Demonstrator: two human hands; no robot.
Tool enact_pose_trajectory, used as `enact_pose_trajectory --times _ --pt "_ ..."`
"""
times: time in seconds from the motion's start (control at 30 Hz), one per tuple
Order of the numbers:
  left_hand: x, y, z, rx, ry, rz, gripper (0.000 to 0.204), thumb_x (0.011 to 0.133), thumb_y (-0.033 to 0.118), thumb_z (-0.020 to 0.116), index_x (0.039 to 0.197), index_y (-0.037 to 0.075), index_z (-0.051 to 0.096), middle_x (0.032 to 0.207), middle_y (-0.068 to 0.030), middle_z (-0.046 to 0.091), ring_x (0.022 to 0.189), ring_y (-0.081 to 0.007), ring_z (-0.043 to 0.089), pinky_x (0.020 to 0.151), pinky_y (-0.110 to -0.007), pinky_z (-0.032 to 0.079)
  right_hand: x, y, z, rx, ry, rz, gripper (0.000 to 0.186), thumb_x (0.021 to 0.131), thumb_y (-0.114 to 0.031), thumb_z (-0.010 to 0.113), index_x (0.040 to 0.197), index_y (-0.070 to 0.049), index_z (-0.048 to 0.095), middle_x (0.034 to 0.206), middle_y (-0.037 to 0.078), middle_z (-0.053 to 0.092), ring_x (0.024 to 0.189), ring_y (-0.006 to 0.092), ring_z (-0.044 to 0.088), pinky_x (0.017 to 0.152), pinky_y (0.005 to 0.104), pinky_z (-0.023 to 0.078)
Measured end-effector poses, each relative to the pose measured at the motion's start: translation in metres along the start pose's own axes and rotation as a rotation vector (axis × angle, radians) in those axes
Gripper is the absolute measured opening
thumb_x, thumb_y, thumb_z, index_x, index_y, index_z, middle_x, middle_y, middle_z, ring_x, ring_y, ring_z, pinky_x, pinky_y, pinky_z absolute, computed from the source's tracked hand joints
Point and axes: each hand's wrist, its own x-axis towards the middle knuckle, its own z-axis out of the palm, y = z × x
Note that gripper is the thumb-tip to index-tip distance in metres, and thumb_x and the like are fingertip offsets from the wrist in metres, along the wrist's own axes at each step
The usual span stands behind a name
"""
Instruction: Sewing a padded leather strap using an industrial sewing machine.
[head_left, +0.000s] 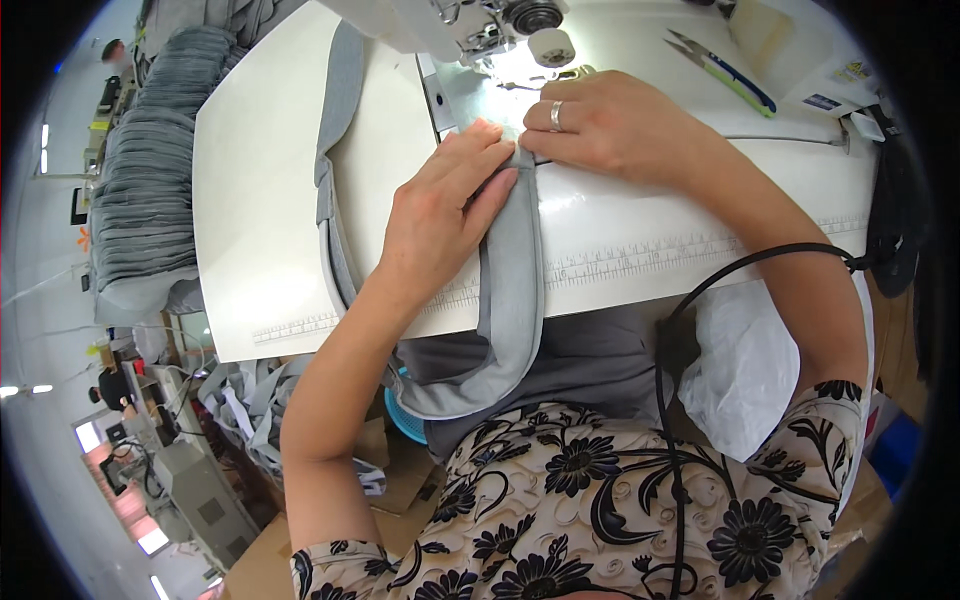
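A long grey fabric strip [515, 275] runs from the sewing machine [500, 35] over the table's front edge, loops above my lap and comes back up at the left. My left hand [435, 205] presses on the strip just in front of the machine's lit needle area, fingers together and thumb along the fabric. Close beside it, my right hand [610, 125], with a ring on one finger, pinches the strip's end with bent fingers. The fingertips of that hand partly hide the fabric, and glare washes out the needle.
A ruler scale [620, 258] runs along the white table [255, 200]. Thread snips [725, 75] lie at the back right. Stacked grey fabric pieces [150, 170] stand at the left. A black cable [660, 370] hangs past my right arm, near a white plastic bag [740, 360].
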Motion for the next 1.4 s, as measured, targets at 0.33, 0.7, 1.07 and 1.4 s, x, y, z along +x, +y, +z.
enact_pose_trajectory --times 0.33,0.7,1.07,1.4 --pt "0.002 -0.003 -0.003 0.003 -0.029 0.091 0.02 0.088 0.012 0.066 0.106 0.004 0.069 0.113 -0.0105 0.068 0.11 -0.0257 0.063 0.102 -0.039 0.047 -0.009 -0.034 -0.003 0.111 0.103 0.223 0.02 0.077 -0.008 0.064 0.096 -0.009 0.069 0.089 0.004 0.06 0.088 0.0205 0.059 0.073 0.0348 0.051" --pt "0.014 -0.014 -0.006 -0.009 -0.038 0.107 0.019 0.088 0.011 0.065 0.105 0.004 0.069 0.108 -0.0096 0.069 0.109 -0.026 0.063 0.1 -0.037 0.049 -0.002 -0.034 -0.001 0.043 0.073 0.27 0.01 0.077 -0.006 0.063 0.087 -0.005 0.065 0.087 0.006 0.058 0.086 0.0221 0.059 0.076 0.035 0.05" --pt "0.033 -0.032 -0.01 0.041 -0.073 0.109 0.023 0.09 0.015 0.064 0.11 0.005 0.068 0.116 -0.0131 0.066 0.111 -0.029 0.063 0.091 -0.034 0.052 0.01 -0.03 0.008 -0.078 0.047 0.332 0.011 0.076 -0.007 0.062 0.086 -0.004 0.063 0.09 0.006 0.061 0.091 0.0214 0.06 0.077 0.0354 0.051" --pt "0.038 -0.04 -0.003 0.064 -0.012 0.136 0.014 0.093 0.013 0.057 0.1 0.003 0.063 0.108 -0.0133 0.066 0.115 -0.0261 0.059 0.099 -0.039 0.049 0.019 -0.027 0.018 -0.195 0.007 0.422 0.014 0.077 -0.01 0.062 0.09 -0.006 0.066 0.098 0.004 0.064 0.094 0.019 0.061 0.076 0.0324 0.053"
